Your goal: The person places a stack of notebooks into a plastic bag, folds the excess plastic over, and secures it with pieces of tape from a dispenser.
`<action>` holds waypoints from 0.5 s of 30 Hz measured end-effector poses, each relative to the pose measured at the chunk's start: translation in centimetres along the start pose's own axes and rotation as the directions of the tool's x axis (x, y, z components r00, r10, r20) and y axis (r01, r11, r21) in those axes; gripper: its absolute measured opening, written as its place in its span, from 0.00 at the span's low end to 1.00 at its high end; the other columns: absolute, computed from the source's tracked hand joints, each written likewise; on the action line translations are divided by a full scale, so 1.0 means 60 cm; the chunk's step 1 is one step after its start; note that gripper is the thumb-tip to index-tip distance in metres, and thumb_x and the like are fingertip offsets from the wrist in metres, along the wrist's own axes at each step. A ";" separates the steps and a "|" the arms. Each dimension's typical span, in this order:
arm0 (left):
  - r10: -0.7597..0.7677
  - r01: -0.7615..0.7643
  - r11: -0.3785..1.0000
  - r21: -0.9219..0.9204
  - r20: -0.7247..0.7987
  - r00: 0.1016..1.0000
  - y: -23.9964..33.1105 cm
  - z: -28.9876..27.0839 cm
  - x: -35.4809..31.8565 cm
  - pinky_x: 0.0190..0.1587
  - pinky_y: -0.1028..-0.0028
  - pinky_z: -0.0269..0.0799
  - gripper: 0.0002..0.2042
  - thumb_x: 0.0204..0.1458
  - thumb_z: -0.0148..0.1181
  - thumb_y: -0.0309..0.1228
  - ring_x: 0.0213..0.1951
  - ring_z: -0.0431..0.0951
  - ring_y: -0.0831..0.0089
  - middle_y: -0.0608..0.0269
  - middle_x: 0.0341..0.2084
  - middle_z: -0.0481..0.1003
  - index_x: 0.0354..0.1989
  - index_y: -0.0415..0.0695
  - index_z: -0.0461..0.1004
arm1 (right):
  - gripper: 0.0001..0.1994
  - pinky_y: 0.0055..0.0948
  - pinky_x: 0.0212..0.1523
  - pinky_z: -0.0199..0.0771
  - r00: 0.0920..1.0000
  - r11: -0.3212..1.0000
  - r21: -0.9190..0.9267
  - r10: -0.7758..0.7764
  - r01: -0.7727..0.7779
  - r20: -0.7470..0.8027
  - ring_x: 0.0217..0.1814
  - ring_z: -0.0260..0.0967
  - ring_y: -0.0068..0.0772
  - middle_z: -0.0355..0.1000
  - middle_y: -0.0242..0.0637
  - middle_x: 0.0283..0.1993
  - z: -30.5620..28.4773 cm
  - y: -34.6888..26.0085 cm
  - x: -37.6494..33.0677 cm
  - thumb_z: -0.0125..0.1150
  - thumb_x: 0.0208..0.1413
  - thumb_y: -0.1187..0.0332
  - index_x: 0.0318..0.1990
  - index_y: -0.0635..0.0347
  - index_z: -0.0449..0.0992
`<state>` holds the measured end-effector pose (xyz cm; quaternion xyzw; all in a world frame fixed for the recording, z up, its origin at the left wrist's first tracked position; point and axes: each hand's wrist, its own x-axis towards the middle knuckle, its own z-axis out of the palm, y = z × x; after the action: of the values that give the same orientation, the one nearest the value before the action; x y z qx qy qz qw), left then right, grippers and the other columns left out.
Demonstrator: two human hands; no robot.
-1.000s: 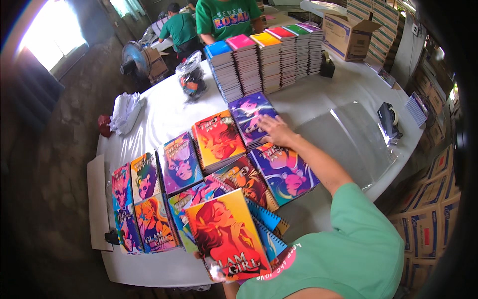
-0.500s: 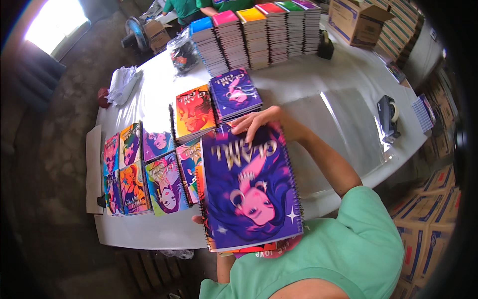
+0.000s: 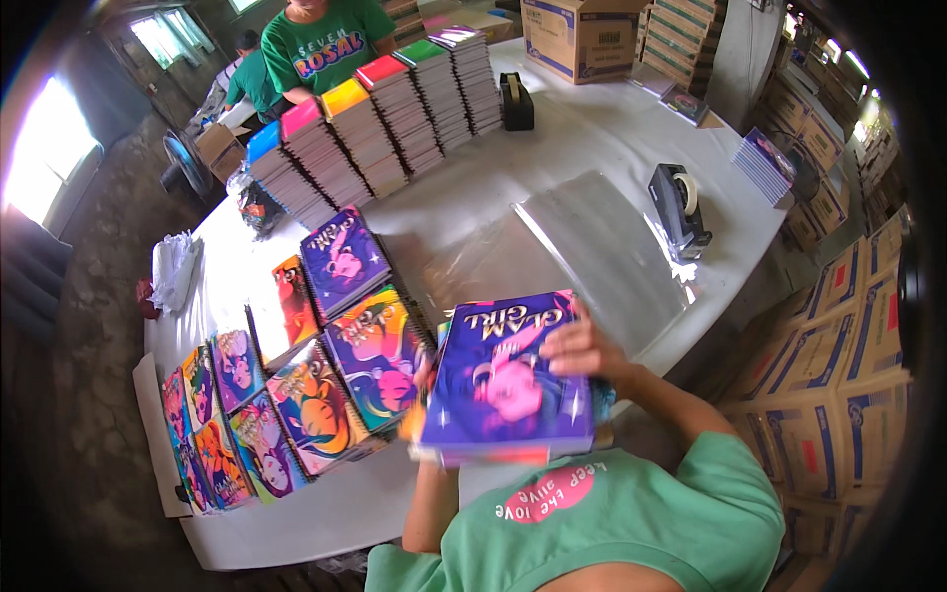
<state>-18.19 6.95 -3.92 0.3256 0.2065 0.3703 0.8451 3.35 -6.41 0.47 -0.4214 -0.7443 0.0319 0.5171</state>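
Note:
A small stack of spiral notebooks (image 3: 503,395) is held up in front of my chest, the top one purple with a pink illustrated figure. My left hand (image 3: 425,377), mostly hidden, grips the stack's left edge. Along its upper right edge my right hand (image 3: 582,347) is closed, fingers lying over the purple cover. Just left of the held stack, on the table, are a pile topped by a multicoloured notebook (image 3: 380,355), one with an orange-haired figure (image 3: 314,407), and a purple-covered pile (image 3: 342,261). The held stack is somewhat blurred.
More illustrated notebooks (image 3: 261,449) fill the table's left side. Tall notebook stacks (image 3: 365,133) stand at the back, a person (image 3: 326,44) behind them. Clear plastic sheets (image 3: 602,247) lie beside a tape dispenser (image 3: 681,212). Cartons (image 3: 829,395) are piled at right.
The view has turned right. The held stack is lower and farther from the camera. My right hand has shifted from its top edge to its right side. Front notebooks hidden before now show.

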 end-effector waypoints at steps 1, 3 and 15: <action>0.023 -0.022 0.998 0.063 -0.021 1.000 -0.025 0.022 0.021 0.62 0.65 0.51 0.35 0.59 0.36 0.54 0.60 0.58 0.64 0.55 0.62 0.54 0.66 0.40 0.44 | 0.25 0.48 0.68 0.36 0.992 0.983 0.153 0.111 -0.100 -0.066 0.54 0.67 0.40 0.72 0.37 0.48 -0.030 0.011 0.003 0.70 0.38 0.61 0.46 0.54 0.70; 0.106 -0.090 0.975 0.202 -0.069 0.992 -0.080 0.071 0.062 0.62 0.65 0.50 0.35 0.59 0.36 0.54 0.60 0.58 0.65 0.55 0.62 0.54 0.66 0.40 0.44 | 0.28 0.48 0.67 0.40 0.966 0.962 0.192 0.222 -0.195 -0.135 0.52 0.69 0.39 0.73 0.38 0.45 -0.081 0.062 -0.028 0.72 0.35 0.57 0.45 0.55 0.70; 0.451 -0.436 0.785 0.439 0.077 0.889 -0.229 0.142 0.135 0.63 0.61 0.47 0.51 0.42 0.39 0.71 0.61 0.57 0.59 0.46 0.58 0.60 0.63 0.35 0.50 | 0.59 0.37 0.64 0.51 0.825 0.632 0.569 0.542 -0.527 0.162 0.64 0.53 0.37 0.56 0.40 0.61 -0.171 0.201 -0.121 0.80 0.23 0.66 0.67 0.55 0.46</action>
<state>-1.22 2.67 -8.47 0.5432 0.2171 0.5062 0.6337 19.48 -7.43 -6.04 -0.4405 -0.5314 0.4081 0.5975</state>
